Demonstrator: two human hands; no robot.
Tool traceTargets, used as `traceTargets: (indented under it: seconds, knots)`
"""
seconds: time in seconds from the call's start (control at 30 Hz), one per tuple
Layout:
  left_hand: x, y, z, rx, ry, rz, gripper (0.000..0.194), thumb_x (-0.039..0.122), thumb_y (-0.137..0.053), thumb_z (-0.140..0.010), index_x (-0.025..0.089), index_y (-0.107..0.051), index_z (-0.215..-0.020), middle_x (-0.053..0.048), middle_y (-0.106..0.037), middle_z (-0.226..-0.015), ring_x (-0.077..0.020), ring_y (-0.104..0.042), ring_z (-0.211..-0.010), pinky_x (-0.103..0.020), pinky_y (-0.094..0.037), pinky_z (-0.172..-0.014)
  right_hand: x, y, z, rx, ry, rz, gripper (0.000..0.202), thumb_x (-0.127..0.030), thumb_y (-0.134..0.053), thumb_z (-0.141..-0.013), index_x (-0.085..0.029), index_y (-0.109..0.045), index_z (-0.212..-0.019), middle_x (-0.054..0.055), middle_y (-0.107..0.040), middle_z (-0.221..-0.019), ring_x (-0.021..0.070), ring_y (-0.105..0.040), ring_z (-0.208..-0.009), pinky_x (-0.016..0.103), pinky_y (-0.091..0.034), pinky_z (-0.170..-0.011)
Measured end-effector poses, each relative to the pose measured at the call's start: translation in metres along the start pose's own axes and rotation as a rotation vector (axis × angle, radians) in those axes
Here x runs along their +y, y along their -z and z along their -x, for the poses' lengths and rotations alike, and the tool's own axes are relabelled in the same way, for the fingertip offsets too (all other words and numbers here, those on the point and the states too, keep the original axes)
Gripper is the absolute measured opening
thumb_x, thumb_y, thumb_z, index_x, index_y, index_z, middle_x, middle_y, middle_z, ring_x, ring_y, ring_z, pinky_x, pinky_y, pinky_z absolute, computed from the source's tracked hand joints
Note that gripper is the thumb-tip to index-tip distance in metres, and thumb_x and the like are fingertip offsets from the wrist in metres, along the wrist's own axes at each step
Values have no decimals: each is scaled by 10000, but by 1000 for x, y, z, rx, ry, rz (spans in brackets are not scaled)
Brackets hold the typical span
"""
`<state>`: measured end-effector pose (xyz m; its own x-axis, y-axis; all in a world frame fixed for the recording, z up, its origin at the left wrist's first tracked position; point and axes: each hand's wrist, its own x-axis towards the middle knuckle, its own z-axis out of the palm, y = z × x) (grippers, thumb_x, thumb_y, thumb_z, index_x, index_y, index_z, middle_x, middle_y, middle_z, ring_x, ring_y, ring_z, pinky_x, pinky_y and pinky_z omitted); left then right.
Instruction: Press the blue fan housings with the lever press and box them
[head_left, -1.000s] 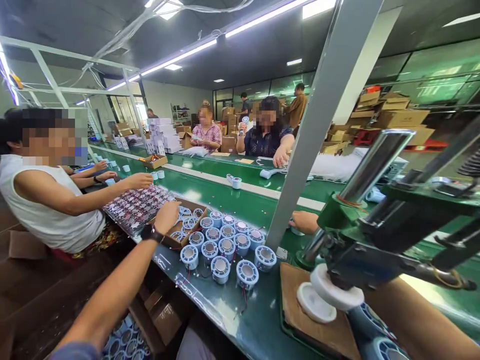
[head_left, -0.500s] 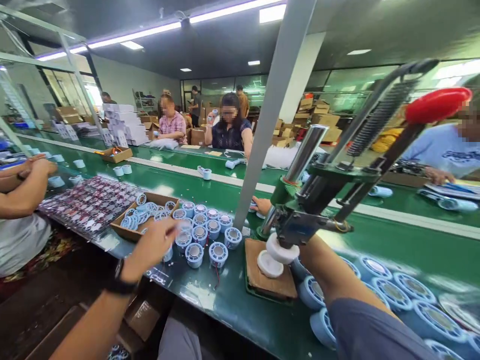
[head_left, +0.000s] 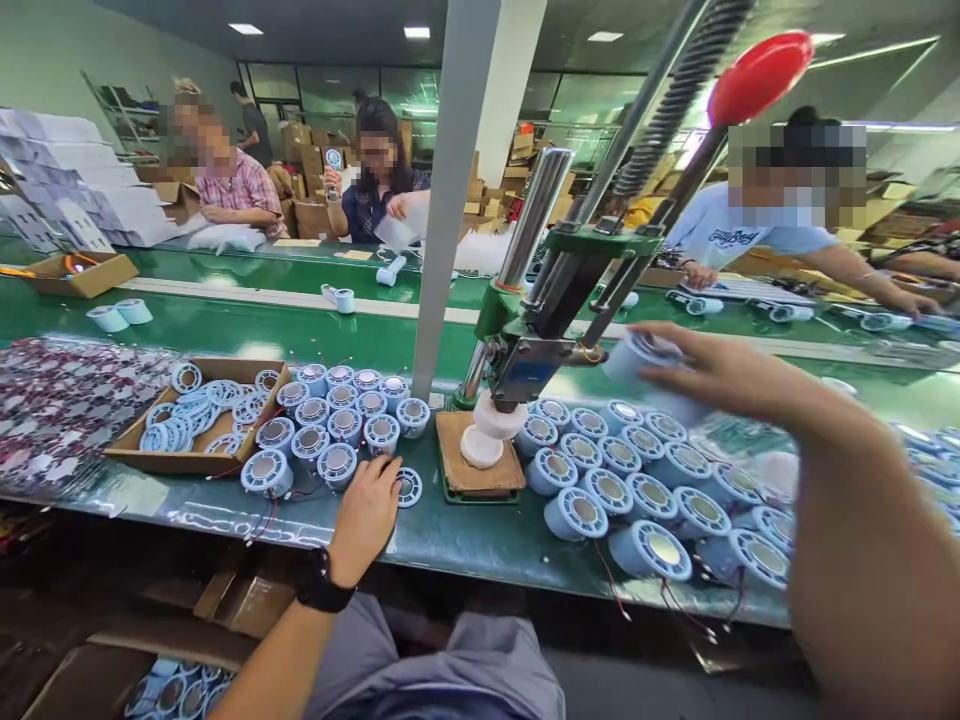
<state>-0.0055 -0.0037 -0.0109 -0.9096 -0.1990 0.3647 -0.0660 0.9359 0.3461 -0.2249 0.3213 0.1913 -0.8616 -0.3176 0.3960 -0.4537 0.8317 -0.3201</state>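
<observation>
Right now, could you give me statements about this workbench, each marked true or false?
1. The press has a red knob. True.
2. The right hand is empty. False: it holds a light-blue part above the workbench.
3. A black band circles the left hand's wrist. True.
4. The rings in the box beside the cups are red. False: they are pale blue.
5. A pale-blue ring shows beside the left hand. True.
6. Cups stand only left of the press. False: they stand on both sides.

Head-worn camera, single: near side of the lever press [head_left: 529, 368], close, above its base [head_left: 502, 478], facing forward and down past it.
</observation>
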Motion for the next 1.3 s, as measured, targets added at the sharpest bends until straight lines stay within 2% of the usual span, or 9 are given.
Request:
traceTargets:
  seconds: [0.13,0.27,0.43,0.6,0.77,0.9,1.07,1.2,1.3]
  knots:
    - [6,4,16,20,-48,-4,374,241,-493,-961,199,-588,-1321,-106,-609,-1314,-282,-542,-1164,-455,-486,-994,7,-6,115,-393,452,-100,536,-437,-639,-896,-382,-531,-1418,83,-671,-1235,214,-719,-956,323,-588,-743]
    - [15,3,18,-22,8,-114,476,363,-639,-899,184,-575,-1335,-141,-605,-1295,-334,-536,-1140,-496,-493,-931,-53,-66,181,-576,553,6,608,-208,-587,-883,-365,-478,-1461,53,-682,-1176,222,-720,-927,316,-598,-757]
    - [7,4,19,-21,-49,-72,379,315,-610,-910,182,-608,-1265,-126,-625,-1227,-306,-557,-1088,-479,-489,-939,-92,-111,161,-507,604,81,626,-153,-608,-846,-354,-510,-1431,66,-652,-1118,194,-699,-837,253,-537,-669]
    - [1,6,25,-21,-72,-18,445,327,-596,-912,207,-557,-1339,-117,-610,-1289,-298,-538,-1140,-475,-474,-965,-72,-130,176,-209,597,-14,632,-201,-628,-858,-289,-444,-1456,114,-518,-1359,236,-642,-1054,344,-568,-833]
    - [2,6,31,4,-55,28,380,344,-565,-937,201,-581,-1289,-111,-635,-1246,-297,-557,-1124,-480,-472,-975,-58,-147,219,118,305,-159,352,-278,-530,-953,-167,-483,-1284,173,-500,-1279,224,-603,-1066,343,-576,-829]
    - [-2,13,51,69,-40,48,388,428,-517,-968,203,-573,-1279,-113,-637,-1209,-293,-586,-1104,-459,-496,-946,-67,-148,228,112,314,-176,182,-218,-530,-931,-181,-568,-1105,124,-567,-1112,213,-600,-983,339,-567,-798]
    - [8,30,82,97,-51,39,402,450,-536,-961,214,-568,-1284,-110,-632,-1209,-284,-602,-1101,-430,-522,-930,-108,-166,208,32,328,-142,279,-241,-650,-859,-194,-631,-1133,112,-612,-1058,237,-596,-902,384,-574,-739]
    - [29,34,84,-106,-228,74,449,370,-598,-926,268,-549,-1360,-96,-618,-1245,-271,-598,-1120,-407,-524,-951,-132,-185,197,55,314,-168,381,-248,-708,-821,-199,-636,-1192,120,-607,-1086,256,-610,-932,405,-588,-760]
    - [35,30,71,-186,-172,68,600,312,-623,-899,260,-448,-1470,-112,-605,-1245,-289,-579,-1105,-454,-516,-948,-129,-189,198,45,269,-274,385,-182,-683,-820,-182,-625,-1201,135,-569,-1160,244,-615,-1023,375,-592,-842]
